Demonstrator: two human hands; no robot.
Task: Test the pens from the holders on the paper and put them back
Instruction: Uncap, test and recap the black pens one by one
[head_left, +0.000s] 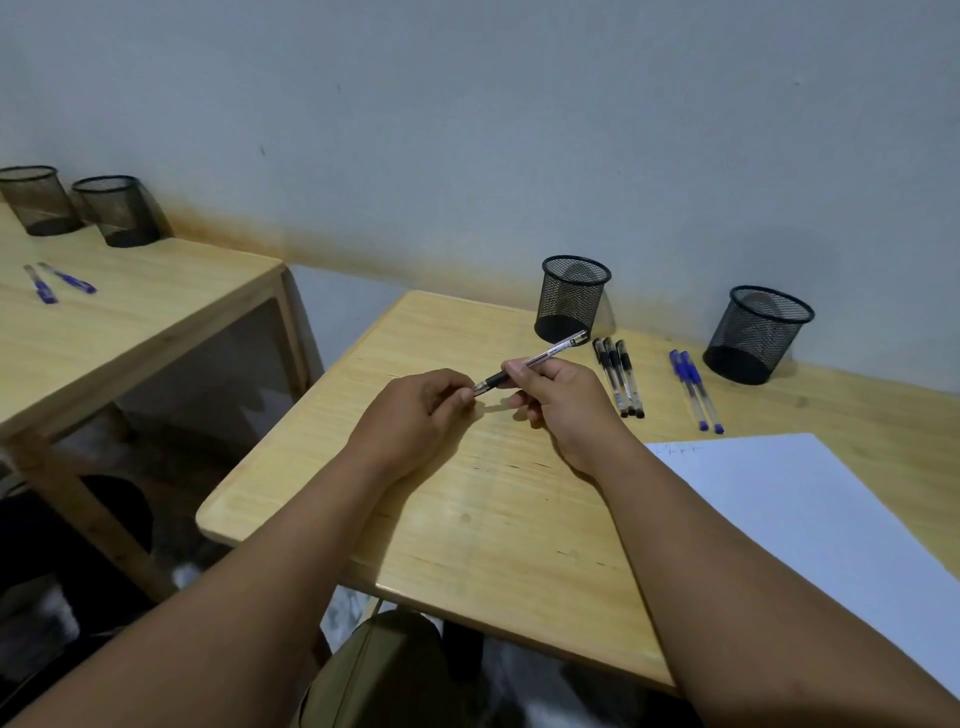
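Note:
My right hand (558, 397) grips a black pen (540, 359) by its barrel, above the wooden table (467, 519). My left hand (421, 410) pinches the pen's tip end, where a cap may be; I cannot tell. Three black pens (621, 376) lie side by side on the table beside a black mesh holder (571, 299). Two blue pens (696, 389) lie near a second mesh holder (756, 335). A white sheet of paper (810, 530) with faint scribbles at its top corner lies at the right.
A second wooden table (130, 322) stands to the left, with two more mesh holders (78, 205) and two blue pens (57, 283) on it. A gap separates the tables. A pale wall runs behind both.

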